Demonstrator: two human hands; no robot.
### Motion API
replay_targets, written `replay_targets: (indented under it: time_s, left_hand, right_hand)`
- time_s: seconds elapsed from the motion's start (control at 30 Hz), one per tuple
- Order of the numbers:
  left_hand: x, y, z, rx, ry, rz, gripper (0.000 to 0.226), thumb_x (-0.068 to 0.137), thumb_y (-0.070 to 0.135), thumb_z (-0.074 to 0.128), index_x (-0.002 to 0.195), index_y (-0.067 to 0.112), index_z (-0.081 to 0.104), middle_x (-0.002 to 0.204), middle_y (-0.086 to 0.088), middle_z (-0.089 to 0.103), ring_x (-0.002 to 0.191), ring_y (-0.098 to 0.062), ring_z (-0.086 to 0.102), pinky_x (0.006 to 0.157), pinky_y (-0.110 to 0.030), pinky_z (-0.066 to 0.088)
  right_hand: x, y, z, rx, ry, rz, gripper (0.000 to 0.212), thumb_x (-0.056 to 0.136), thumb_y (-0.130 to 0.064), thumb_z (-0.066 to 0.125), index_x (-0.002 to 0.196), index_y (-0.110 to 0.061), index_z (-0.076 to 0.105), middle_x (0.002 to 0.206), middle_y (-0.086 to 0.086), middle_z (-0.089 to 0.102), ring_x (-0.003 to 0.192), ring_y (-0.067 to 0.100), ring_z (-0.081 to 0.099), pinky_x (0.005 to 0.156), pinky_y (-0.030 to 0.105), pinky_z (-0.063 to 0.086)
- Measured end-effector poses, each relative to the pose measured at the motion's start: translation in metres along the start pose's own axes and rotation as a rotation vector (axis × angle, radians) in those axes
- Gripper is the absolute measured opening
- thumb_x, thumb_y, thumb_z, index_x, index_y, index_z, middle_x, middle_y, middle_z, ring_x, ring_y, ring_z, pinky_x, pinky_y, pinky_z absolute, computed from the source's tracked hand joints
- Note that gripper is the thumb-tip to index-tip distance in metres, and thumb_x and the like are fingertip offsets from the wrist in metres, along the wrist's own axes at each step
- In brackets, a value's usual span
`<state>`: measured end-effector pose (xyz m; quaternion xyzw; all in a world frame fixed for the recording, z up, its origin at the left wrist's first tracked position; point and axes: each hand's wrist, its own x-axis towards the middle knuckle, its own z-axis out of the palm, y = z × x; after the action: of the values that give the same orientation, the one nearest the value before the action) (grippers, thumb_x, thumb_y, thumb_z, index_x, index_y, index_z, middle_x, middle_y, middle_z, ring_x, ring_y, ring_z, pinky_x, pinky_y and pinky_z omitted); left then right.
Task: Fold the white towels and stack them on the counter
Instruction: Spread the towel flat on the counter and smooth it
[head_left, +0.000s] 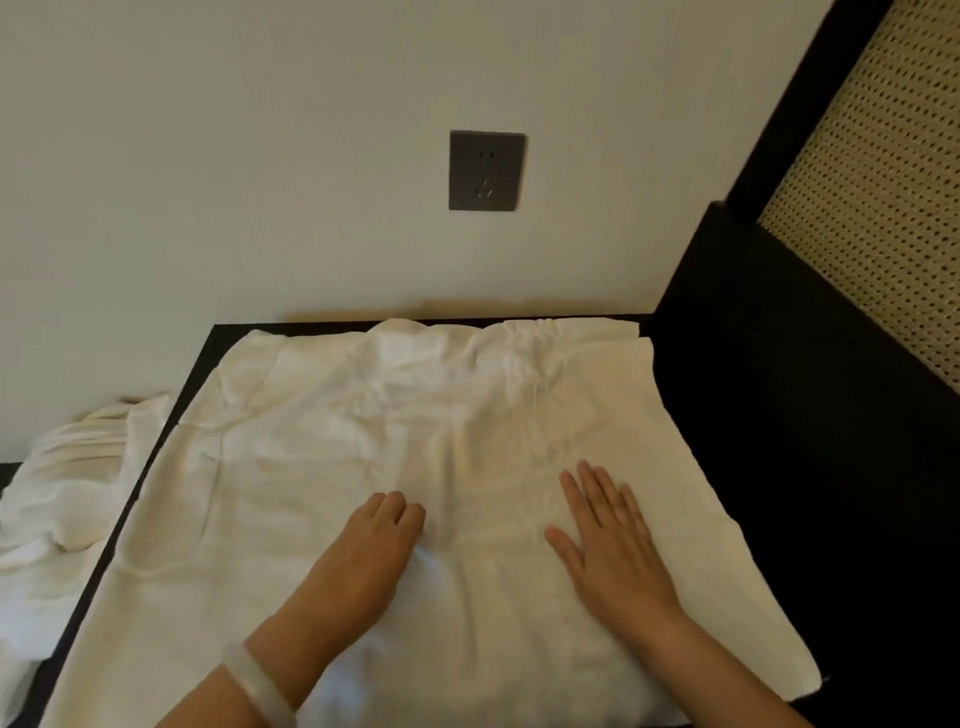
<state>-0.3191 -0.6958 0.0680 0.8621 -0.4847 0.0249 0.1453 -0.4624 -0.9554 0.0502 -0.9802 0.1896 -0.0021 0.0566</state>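
A large white towel (332, 447) lies spread and wrinkled over the dark counter (727, 467), covering most of its top. My right hand (610, 540) lies flat on the towel with straight, spread fingers, right of centre. My left hand (371, 545) rests on the towel just left of centre; its fingertips bend down into the cloth, and whether they pinch it is not visible. A pale bangle sits on my left wrist. More white towels (57, 499) lie crumpled in a heap off the counter's left edge.
A pale wall rises behind the counter with a dark grey power socket (485, 170). A black frame with a woven cane panel (878, 208) stands at the right. Bare dark counter shows to the right of the towel.
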Motion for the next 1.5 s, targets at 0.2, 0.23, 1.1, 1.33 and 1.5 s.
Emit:
replay_targets:
  time_s: [0.2,0.23,1.1,1.33,1.5]
  left_hand:
    - [-0.012,-0.015,-0.009,-0.038,0.000,-0.043,0.057,0.050,-0.015,0.070,0.081,0.023,0.041,0.082,0.009,0.032,0.070,-0.010,0.034,0.055,-0.028,0.040]
    - [-0.014,-0.012,-0.011,-0.026,0.011,-0.062,0.054,0.050,-0.012,0.074,0.081,0.022,0.045,0.083,0.008,0.036,0.070,-0.012,0.035,0.057,-0.027,0.039]
    - [-0.088,-0.085,-0.059,0.002,-0.125,-0.561,0.013,0.086,0.010,0.060,0.097,0.010,0.054,0.095,-0.004,0.050,0.085,-0.018,0.043,0.072,-0.027,0.035]
    - [-0.114,-0.103,-0.065,0.204,0.082,-1.016,0.035,0.090,0.036,0.061,0.105,0.004,0.056,0.097,-0.013,0.055,0.088,-0.029,0.053,0.077,-0.039,0.048]
    - [-0.100,-0.112,-0.069,0.001,0.054,-1.028,0.031,0.103,0.040,0.038,0.112,0.010,0.044,0.105,-0.005,0.052,0.095,-0.023,0.057,0.073,-0.028,0.041]
  right_hand:
    - [-0.001,0.003,0.003,-0.027,0.009,-0.014,0.075,0.099,-0.064,0.009,0.155,-0.020,0.028,0.163,0.001,0.022,0.150,0.015,0.014,0.119,0.038,0.010]
    - [-0.001,0.003,0.003,-0.031,0.007,-0.014,0.076,0.098,-0.065,0.007,0.155,-0.020,0.028,0.163,0.001,0.022,0.150,0.014,0.013,0.119,0.038,0.009]
    - [0.020,-0.146,0.022,0.050,0.112,-0.260,0.061,0.095,-0.035,0.032,0.146,-0.005,0.044,0.154,0.011,0.040,0.142,0.024,0.040,0.117,0.047,0.024]
    - [0.020,-0.143,0.024,0.017,0.084,-0.257,0.075,0.101,-0.054,0.010,0.148,-0.006,0.041,0.156,0.009,0.037,0.144,0.022,0.034,0.119,0.045,0.018]
    - [0.021,-0.144,0.024,0.026,0.087,-0.255,0.075,0.101,-0.054,0.009,0.148,-0.006,0.042,0.156,0.010,0.037,0.144,0.021,0.033,0.119,0.044,0.019]
